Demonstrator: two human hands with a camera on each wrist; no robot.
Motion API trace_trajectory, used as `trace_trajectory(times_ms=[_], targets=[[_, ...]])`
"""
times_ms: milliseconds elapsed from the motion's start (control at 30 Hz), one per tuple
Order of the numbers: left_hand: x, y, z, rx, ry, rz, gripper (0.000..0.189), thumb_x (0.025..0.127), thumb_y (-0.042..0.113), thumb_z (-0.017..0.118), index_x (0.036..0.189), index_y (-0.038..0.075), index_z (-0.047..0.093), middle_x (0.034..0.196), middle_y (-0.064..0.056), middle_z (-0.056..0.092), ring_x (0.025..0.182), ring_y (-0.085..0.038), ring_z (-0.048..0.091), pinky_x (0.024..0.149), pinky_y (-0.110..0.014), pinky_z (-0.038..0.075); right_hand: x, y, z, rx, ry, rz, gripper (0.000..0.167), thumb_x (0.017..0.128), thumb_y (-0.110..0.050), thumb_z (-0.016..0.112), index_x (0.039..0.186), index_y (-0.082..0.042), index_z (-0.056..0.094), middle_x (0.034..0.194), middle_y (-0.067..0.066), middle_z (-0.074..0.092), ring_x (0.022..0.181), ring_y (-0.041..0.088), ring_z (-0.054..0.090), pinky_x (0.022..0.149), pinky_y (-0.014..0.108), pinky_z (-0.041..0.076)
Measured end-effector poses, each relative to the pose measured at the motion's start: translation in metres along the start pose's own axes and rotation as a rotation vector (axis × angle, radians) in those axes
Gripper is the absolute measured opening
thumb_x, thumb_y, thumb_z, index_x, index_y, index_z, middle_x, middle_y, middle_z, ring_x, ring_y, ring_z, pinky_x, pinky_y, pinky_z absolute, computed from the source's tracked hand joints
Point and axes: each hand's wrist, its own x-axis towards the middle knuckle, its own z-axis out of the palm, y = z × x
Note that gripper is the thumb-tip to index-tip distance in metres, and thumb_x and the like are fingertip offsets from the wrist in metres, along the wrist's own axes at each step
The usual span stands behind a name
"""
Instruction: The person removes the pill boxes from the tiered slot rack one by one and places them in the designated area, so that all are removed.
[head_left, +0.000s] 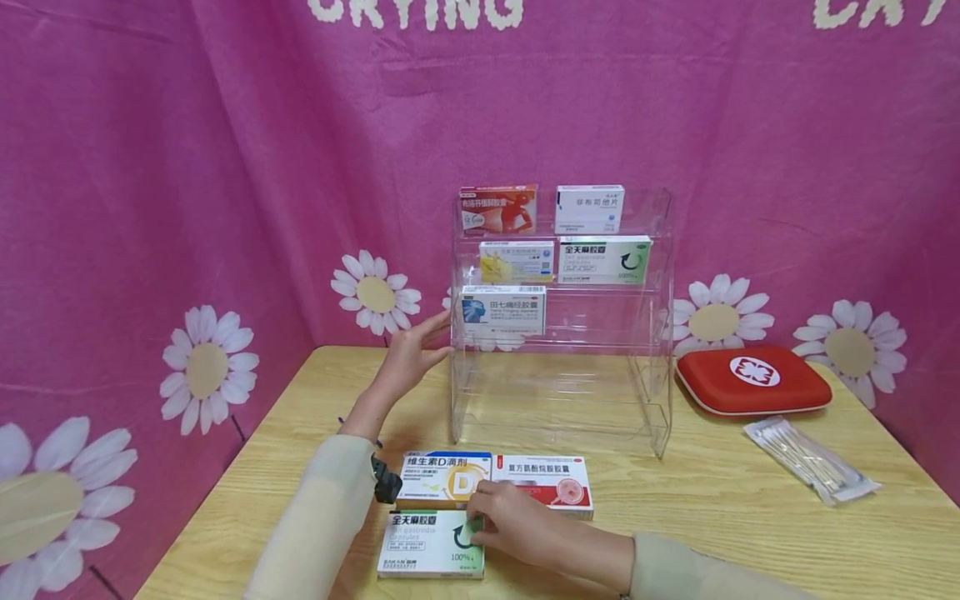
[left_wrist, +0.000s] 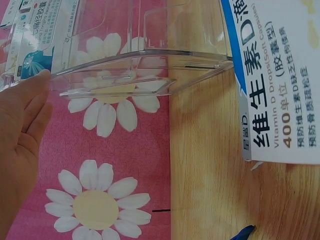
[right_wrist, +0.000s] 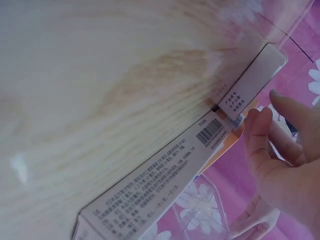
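Note:
My left hand (head_left: 408,358) reaches to the left side of a clear acrylic display rack (head_left: 555,400), its extended fingertips against the side panel. My right hand (head_left: 517,521) hovers at the right end of a green-and-white medicine box (head_left: 420,546) lying on the table. In the right wrist view, the bent fingers (right_wrist: 260,132) and thumb are apart near that box's end, with nothing visibly between them. Behind that box lie a vitamin D box (head_left: 435,479) and a red-and-white medicine box (head_left: 573,492), the latter partly hidden by my right hand.
Several medicine boxes stand on the rack, among them a red box (head_left: 498,210), a white box (head_left: 589,208), another green-and-white box (head_left: 604,260) and a blue-and-white box (head_left: 504,312). A red first-aid case (head_left: 750,379) and a packet of cotton swabs (head_left: 810,458) lie at the right.

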Motion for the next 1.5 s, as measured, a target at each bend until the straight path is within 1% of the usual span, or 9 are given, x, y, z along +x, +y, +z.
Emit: trace_trajectory(times_ms=[67, 200, 433, 500, 600, 867, 1033, 1167, 1500], targets=[[0.0, 0.0, 0.0, 0.002, 0.0, 0.0, 0.062, 0.088, 0.005, 0.07, 0.145, 0.008, 0.047, 0.135, -0.016, 0.061, 0.123, -0.03, 0.062, 0.098, -0.039, 0.055, -0.001, 0.001, -0.002, 0.009, 0.022, -0.022, 0.009, 0.085, -0.014, 0.076, 0.091, -0.009, 0.071, 0.088, -0.001, 0.065, 0.07, -0.002, 0.052, 0.064, 0.004, 0.046], [-0.001, 0.002, -0.001, 0.006, 0.0, 0.003, 0.062, 0.088, 0.006, 0.07, 0.145, 0.008, 0.046, 0.135, -0.016, 0.061, 0.123, -0.03, 0.062, 0.098, -0.039, 0.055, 0.0, 0.011, -0.011, 0.011, 0.147, -0.09, 0.014, 0.086, -0.015, 0.074, 0.096, -0.006, 0.07, 0.09, 0.002, 0.065, 0.074, 0.005, 0.06, 0.068, 0.007, 0.05], [-0.001, 0.002, -0.001, -0.011, -0.005, -0.001, 0.062, 0.088, 0.005, 0.07, 0.145, 0.009, 0.046, 0.136, -0.016, 0.061, 0.123, -0.031, 0.061, 0.099, -0.044, 0.054, 0.014, 0.042, -0.051, -0.093, 0.527, -0.188, 0.03, 0.08, -0.01, 0.079, 0.107, -0.004, 0.067, 0.103, 0.008, 0.068, 0.088, 0.018, 0.067, 0.071, 0.021, 0.06], [-0.001, 0.002, -0.001, -0.015, -0.005, -0.003, 0.062, 0.088, 0.005, 0.07, 0.145, 0.009, 0.047, 0.136, -0.016, 0.061, 0.123, -0.031, 0.061, 0.099, -0.045, 0.054, 0.019, 0.051, -0.065, -0.143, 0.61, -0.198, 0.034, 0.078, -0.009, 0.08, 0.109, -0.003, 0.067, 0.105, 0.009, 0.067, 0.09, 0.02, 0.067, 0.071, 0.022, 0.061], [-0.001, 0.002, -0.001, -0.007, -0.006, -0.007, 0.062, 0.088, 0.006, 0.07, 0.145, 0.01, 0.046, 0.136, -0.015, 0.061, 0.124, -0.03, 0.061, 0.1, -0.042, 0.054, 0.028, 0.064, -0.087, -0.202, 0.677, -0.188, 0.038, 0.078, -0.009, 0.08, 0.112, -0.002, 0.066, 0.108, 0.012, 0.066, 0.096, 0.023, 0.067, 0.079, 0.026, 0.062], [-0.003, 0.002, -0.001, 0.015, -0.012, -0.006, 0.062, 0.088, 0.007, 0.07, 0.146, 0.01, 0.046, 0.136, -0.013, 0.061, 0.123, -0.029, 0.062, 0.1, -0.038, 0.054, 0.054, 0.096, -0.131, -0.29, 0.784, -0.07, 0.04, 0.079, -0.007, 0.08, 0.115, 0.003, 0.064, 0.114, 0.02, 0.062, 0.109, 0.033, 0.061, 0.095, 0.042, 0.057], [-0.003, 0.002, -0.001, 0.004, -0.007, 0.007, 0.062, 0.088, 0.005, 0.07, 0.145, 0.008, 0.047, 0.136, -0.015, 0.06, 0.123, -0.031, 0.062, 0.1, -0.041, 0.054, 0.068, 0.111, -0.145, -0.298, 0.759, 0.026, 0.046, 0.081, -0.005, 0.078, 0.123, 0.0, 0.061, 0.124, 0.019, 0.061, 0.118, 0.036, 0.057, 0.102, 0.045, 0.053], [-0.003, 0.002, -0.001, -0.008, -0.017, 0.0, 0.062, 0.088, 0.006, 0.07, 0.145, 0.009, 0.047, 0.136, -0.015, 0.061, 0.124, -0.03, 0.061, 0.1, -0.041, 0.054, 0.074, 0.12, -0.148, -0.277, 0.717, 0.067, 0.043, 0.083, -0.003, 0.075, 0.124, -0.002, 0.062, 0.126, 0.016, 0.061, 0.12, 0.033, 0.057, 0.102, 0.044, 0.053], [-0.002, 0.001, -0.002, -0.024, -0.01, -0.006, 0.061, 0.087, 0.006, 0.071, 0.144, 0.009, 0.049, 0.135, -0.015, 0.062, 0.123, -0.03, 0.062, 0.098, -0.04, 0.055, 0.082, 0.124, -0.145, -0.19, 0.77, 0.008, 0.023, 0.086, 0.005, 0.068, 0.108, 0.0, 0.065, 0.115, 0.018, 0.061, 0.11, 0.035, 0.061, 0.094, 0.041, 0.058]])
